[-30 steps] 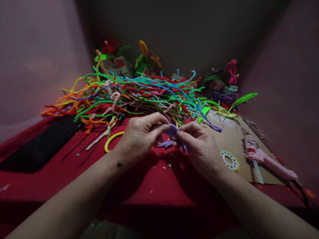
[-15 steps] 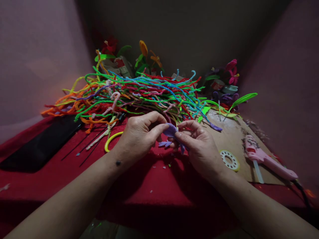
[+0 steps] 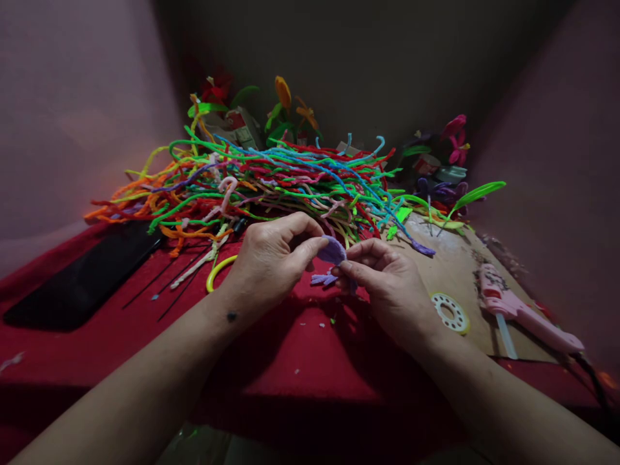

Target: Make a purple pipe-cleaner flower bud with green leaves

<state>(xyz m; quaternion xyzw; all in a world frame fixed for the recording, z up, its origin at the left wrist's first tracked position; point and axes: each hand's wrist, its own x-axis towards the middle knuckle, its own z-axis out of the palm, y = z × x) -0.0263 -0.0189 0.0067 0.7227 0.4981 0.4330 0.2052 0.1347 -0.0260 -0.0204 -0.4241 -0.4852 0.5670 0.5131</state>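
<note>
Between my two hands is a purple pipe-cleaner petal (image 3: 332, 250), held up over the red cloth. Thumb and forefinger of my left hand (image 3: 281, 255) pinch its upper left edge. On the other side, my right hand (image 3: 382, 274) grips its lower right end, and those fingers cover part of it. Short purple pipe-cleaner pieces (image 3: 323, 278) show just below the petal; whether they lie on the cloth or join it I cannot tell. Beside my left wrist, a yellow ring-shaped handle (image 3: 216, 274) sticks out, partly hidden.
A heap of colored pipe cleaners (image 3: 290, 174) spreads behind my hands. At right, a pink glue gun (image 3: 527, 316) and a white-and-yellow tape spool (image 3: 450, 312) rest on a cardboard sheet (image 3: 421, 239). A black flat object (image 3: 82, 278) and thin dark sticks (image 3: 155, 282) lie left. Pipe-cleaner flowers (image 3: 283, 93) stand behind.
The whole view has shifted slightly. My right fingers have moved a little on the petal, and its lower end is less visible. Both hands keep their pinch.
</note>
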